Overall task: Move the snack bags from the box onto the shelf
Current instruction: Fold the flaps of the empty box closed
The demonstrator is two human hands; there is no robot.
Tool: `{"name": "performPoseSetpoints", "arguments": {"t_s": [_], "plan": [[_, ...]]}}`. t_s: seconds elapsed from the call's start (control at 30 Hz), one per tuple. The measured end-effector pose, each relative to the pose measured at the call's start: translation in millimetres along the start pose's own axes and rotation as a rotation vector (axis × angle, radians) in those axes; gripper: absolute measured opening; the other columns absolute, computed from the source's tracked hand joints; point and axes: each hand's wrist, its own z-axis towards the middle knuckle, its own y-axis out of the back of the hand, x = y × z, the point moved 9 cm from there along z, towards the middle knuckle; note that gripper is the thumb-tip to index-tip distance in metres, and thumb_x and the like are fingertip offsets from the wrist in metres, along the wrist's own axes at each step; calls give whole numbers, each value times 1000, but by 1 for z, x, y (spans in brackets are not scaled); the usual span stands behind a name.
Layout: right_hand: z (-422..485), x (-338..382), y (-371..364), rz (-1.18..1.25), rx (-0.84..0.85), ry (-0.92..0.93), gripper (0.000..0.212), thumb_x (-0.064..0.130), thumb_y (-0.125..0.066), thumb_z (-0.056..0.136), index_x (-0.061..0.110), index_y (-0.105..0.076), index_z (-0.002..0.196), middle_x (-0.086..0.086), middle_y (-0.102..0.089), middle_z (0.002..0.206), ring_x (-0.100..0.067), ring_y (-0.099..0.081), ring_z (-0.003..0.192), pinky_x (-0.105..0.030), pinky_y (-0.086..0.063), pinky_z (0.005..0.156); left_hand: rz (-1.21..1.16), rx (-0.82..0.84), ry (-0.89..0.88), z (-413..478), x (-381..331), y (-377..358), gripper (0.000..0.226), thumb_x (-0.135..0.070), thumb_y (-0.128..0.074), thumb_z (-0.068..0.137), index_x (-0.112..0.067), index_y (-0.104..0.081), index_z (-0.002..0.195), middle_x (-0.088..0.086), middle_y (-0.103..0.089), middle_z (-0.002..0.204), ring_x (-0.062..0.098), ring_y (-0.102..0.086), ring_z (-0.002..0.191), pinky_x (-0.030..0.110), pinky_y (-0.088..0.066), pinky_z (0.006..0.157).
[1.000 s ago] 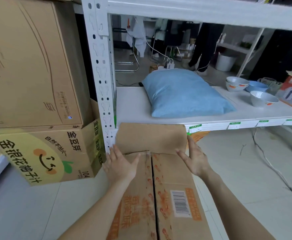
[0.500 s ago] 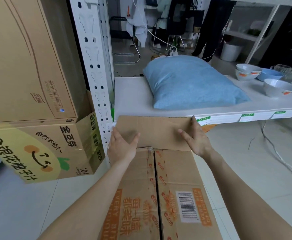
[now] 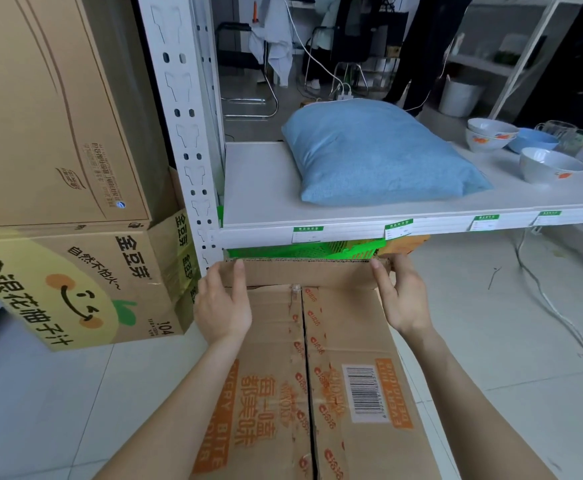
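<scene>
Box [image 3: 317, 375] before shelf [image 3: 352, 226], pillow [image 3: 376, 154] on it

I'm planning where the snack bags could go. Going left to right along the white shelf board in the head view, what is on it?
Bare shelf board → blue pillow → stacked white bowls → blue bowl → single white bowl.

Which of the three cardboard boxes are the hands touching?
The box with the barcode; left hand and right hand grip its far flap. The other two are stacked left.
</scene>
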Motion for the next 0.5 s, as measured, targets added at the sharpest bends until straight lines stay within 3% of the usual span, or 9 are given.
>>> {"name": "performPoseSetpoints", "arguments": {"t_s": [0.13,0.3,0.5], "plan": [[-23,-7,5,-20,2,-4,60,68,-33,87,17,-63,100,2,-64,92,-20,-60,84,-37,-48,78,-13,-18,-10,-21,8,10,94,-87,-13,76,-17,-55,122,7,-61,124,32,-56,112,49,-45,95],[-53,-23,2,-49,56,-39,63,69,-33,86,19,-66,102,4,-67,92,-19,-62,85,-38,-49,82,78,13,5,-47,28,12,107,-93,-8,70,-14,-54,125,10,-66,118,32,-60,109,52,-45,96],[-76,-35,-12,-153,194,-85,78,75,-32,79,16,-61,120,-5,-68,107,-28,-62,102,-42,-47,92,250,152,47,-64,60,3,83,-82,-31,79,-27,-46,138,3,-52,142,29,-44,134,61,-23,113]]}}
